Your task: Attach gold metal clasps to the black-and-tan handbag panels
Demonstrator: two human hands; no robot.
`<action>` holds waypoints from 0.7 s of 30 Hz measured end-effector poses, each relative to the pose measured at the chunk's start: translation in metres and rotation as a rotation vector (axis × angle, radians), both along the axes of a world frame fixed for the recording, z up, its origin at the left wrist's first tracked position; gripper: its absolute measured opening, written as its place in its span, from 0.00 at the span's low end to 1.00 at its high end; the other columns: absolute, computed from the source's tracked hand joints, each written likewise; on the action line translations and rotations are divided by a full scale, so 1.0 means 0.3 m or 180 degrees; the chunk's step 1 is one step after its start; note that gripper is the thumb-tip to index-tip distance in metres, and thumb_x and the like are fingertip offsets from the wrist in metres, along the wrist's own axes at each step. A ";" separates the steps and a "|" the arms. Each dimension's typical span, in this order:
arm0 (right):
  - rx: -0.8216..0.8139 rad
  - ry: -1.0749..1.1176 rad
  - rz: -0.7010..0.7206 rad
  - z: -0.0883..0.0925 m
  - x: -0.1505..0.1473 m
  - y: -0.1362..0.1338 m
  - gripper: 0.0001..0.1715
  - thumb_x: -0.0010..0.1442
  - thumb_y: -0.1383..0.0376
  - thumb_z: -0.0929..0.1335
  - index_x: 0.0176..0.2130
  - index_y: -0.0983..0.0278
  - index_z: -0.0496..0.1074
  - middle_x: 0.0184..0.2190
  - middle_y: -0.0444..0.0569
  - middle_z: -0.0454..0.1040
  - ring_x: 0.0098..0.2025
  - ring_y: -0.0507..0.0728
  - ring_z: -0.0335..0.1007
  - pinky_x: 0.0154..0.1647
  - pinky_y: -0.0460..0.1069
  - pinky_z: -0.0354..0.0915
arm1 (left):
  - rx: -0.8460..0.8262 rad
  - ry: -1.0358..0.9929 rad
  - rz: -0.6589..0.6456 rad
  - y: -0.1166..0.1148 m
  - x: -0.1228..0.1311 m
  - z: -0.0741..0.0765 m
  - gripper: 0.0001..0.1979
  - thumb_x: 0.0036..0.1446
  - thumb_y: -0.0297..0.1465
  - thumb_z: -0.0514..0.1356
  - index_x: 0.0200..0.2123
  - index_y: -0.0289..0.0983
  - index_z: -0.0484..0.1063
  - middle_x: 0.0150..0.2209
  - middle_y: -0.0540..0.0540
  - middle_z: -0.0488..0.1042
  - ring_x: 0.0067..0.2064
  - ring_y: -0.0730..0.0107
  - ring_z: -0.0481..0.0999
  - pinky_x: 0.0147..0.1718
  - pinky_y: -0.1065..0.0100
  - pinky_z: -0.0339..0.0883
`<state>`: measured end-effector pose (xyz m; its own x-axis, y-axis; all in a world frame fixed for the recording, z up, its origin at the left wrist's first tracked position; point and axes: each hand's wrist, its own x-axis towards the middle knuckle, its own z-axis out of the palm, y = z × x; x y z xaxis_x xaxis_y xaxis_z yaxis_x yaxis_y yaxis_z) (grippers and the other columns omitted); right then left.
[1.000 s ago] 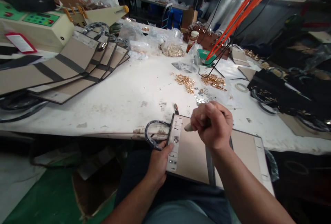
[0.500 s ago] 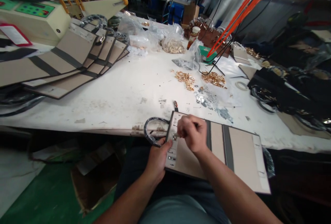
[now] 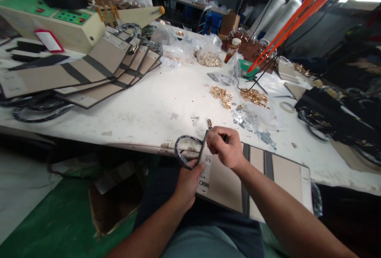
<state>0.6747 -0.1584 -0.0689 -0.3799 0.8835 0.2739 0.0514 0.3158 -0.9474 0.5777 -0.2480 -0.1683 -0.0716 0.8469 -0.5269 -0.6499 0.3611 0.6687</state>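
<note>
A flat tan bag panel with dark straps lies across my lap and the table's near edge. My left hand grips the panel's left edge, thumb on the white strip with small metal fittings. My right hand is closed in a pinch over the panel's top left corner, holding a thin dark tool whose tip I cannot make out. A black cord handle loops out from the panel's left end. A small red-ended tool lies on the table just beyond my right hand.
Gold metal fittings lie in two piles on the white table. More tan panels are stacked at the left beside a cream machine. Plastic bags sit further back. Dark bags fill the right. Other people sit at far tables.
My right hand came down from above the panel's middle to its top left corner. The view has shifted, so everything sits a little further right and lower.
</note>
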 end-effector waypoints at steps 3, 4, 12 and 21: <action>0.0116 0.0273 -0.0074 0.001 0.020 -0.006 0.28 0.68 0.52 0.70 0.21 0.60 0.62 0.19 0.42 0.62 0.22 0.52 0.57 0.24 0.49 0.57 | -0.0019 0.0006 -0.0028 0.000 0.001 0.000 0.20 0.42 0.39 0.76 0.37 0.33 0.82 0.28 0.45 0.82 0.28 0.63 0.79 0.30 0.66 0.69; 0.0104 0.0332 -0.0054 -0.008 0.021 -0.007 0.28 0.68 0.52 0.70 0.21 0.60 0.62 0.19 0.43 0.63 0.22 0.52 0.57 0.24 0.49 0.57 | -0.0026 0.0016 -0.0025 0.000 0.001 0.000 0.19 0.43 0.39 0.76 0.37 0.34 0.82 0.28 0.45 0.82 0.28 0.64 0.79 0.30 0.67 0.69; -0.0045 0.0446 -0.0206 -0.065 0.050 -0.022 0.29 0.69 0.52 0.70 0.21 0.60 0.63 0.17 0.42 0.63 0.20 0.52 0.57 0.23 0.49 0.57 | -0.0054 0.0019 -0.0038 0.001 0.002 -0.008 0.20 0.42 0.37 0.75 0.38 0.33 0.82 0.29 0.44 0.83 0.29 0.63 0.80 0.30 0.67 0.70; -0.0108 0.0115 -0.0391 -0.101 0.135 -0.037 0.29 0.69 0.50 0.69 0.21 0.61 0.64 0.16 0.41 0.64 0.20 0.51 0.57 0.25 0.49 0.57 | -0.0022 0.0037 -0.0071 0.001 -0.003 0.001 0.22 0.41 0.36 0.76 0.40 0.32 0.82 0.32 0.42 0.84 0.32 0.58 0.84 0.33 0.65 0.74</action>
<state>0.7152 -0.1694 -0.0992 -0.2588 0.9317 0.2548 0.0532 0.2771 -0.9594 0.5767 -0.2477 -0.1681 -0.0588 0.8448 -0.5319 -0.6338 0.3801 0.6737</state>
